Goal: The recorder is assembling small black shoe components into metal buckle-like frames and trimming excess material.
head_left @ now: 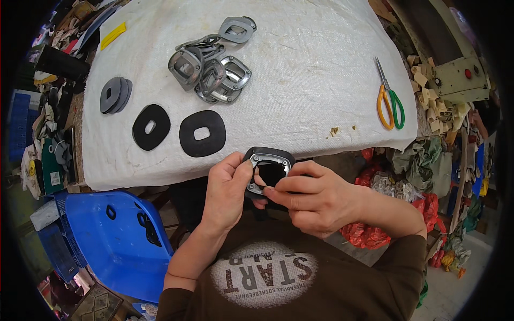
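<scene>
Just off the table's near edge, both my hands hold a rounded-square metal frame with a black pad behind it. My left hand grips its left side, the thumb resting on the metal rim. With bent fingers my right hand pinches at its lower right side, and those fingertips partly cover the opening. Two black pads with centre holes, a left one and a right one, lie flat on the table beyond my left hand. Farther back is a heap of metal frames, some overlapping.
A white woven sheet covers the table. Orange-and-green-handled scissors lie at right. Grey pads are stacked at left, below a yellow strip. A blue tub with black rings stands lower left; red plastic bags lie at right.
</scene>
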{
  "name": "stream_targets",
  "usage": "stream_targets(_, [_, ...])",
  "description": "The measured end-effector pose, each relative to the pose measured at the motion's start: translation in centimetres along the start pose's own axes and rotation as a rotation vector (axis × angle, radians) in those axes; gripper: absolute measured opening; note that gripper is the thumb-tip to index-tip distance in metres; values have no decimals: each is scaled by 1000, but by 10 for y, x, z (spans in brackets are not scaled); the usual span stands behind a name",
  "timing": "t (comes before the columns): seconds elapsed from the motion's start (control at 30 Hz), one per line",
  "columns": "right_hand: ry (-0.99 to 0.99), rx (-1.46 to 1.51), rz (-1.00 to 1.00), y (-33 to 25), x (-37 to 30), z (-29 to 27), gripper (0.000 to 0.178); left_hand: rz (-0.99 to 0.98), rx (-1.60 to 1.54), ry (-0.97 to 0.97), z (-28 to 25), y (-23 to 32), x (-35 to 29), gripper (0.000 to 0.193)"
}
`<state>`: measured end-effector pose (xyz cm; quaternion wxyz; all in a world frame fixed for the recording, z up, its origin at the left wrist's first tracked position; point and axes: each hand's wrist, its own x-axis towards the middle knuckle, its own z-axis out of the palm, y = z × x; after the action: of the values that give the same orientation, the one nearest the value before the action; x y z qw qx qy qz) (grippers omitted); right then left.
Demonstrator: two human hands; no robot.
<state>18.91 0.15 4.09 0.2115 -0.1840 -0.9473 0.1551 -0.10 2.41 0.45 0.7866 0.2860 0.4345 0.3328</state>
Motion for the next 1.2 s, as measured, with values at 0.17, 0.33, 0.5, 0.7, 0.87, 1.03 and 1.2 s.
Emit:
stream_targets(0.17, [152, 345, 219, 0, -3, 8, 23, 0, 69, -19, -2, 2, -2, 17])
stream_targets(0.33, [227, 267, 269, -4, -3, 14, 26, 2, 113, -65, -2, 4, 0, 17])
stream_targets(0.5, [113, -124, 148, -13, 4, 18, 23, 85, 153, -42, 1, 2, 1, 18])
stream_targets(0.7, [68, -72, 256, -19, 6, 17, 22, 111, 196, -24, 1, -1, 1, 17])
stream_targets(0.87, [214, 263, 326, -9, -1, 12, 43, 108, 148, -10, 0, 1, 0, 17])
stream_targets(1.03, [206, -170, 287, -16, 2, 27, 26, 135, 226, -28, 2, 2, 1, 17])
stream_targets(1.2, [3, -352, 131, -23, 6, 19, 18, 159, 248, -2, 1, -1, 2, 16])
